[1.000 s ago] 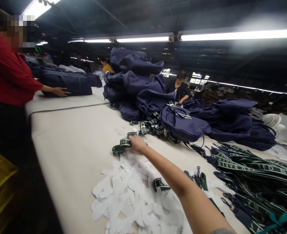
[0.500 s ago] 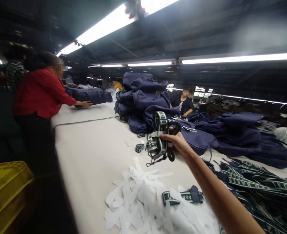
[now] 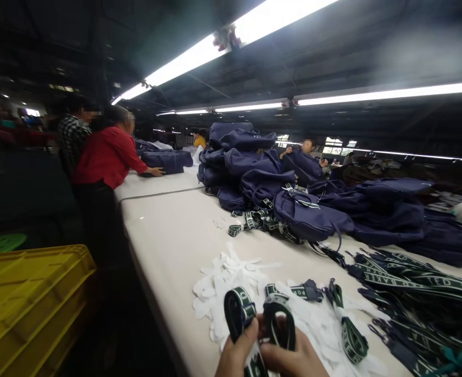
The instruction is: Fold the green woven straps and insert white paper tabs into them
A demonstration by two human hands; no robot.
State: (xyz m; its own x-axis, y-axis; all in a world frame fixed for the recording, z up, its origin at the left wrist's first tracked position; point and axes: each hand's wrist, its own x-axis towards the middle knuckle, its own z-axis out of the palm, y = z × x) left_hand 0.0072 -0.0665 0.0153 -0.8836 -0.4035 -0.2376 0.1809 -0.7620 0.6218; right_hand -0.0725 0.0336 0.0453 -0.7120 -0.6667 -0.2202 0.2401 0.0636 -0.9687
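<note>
1. Green webbing, edged in white, rose as a left loop [image 3: 247, 308] just above the left hand [image 3: 236, 352], whose thumb and fingers pinched its base.
2. Just beside it, the right hand [image 3: 299, 356] closed thumb and fingers on the lower part of a right loop [image 3: 269, 317]; some fingertips were hidden. Whether both loops were one strap could not be told.
3. Good handling seemed to call for a firm pinch, layer edges even and webbing untwisted, so no coil slipped.
4. White pieces [image 3: 207, 301] lay around and beyond the fingers; holding the loops clear of them looked wise.
5. Right of the right fingers lay a coiled strap [image 3: 348, 345], then long straps [image 3: 430, 283] farther out; keeping ends apart from these seemed likely to prevent snags.
</note>
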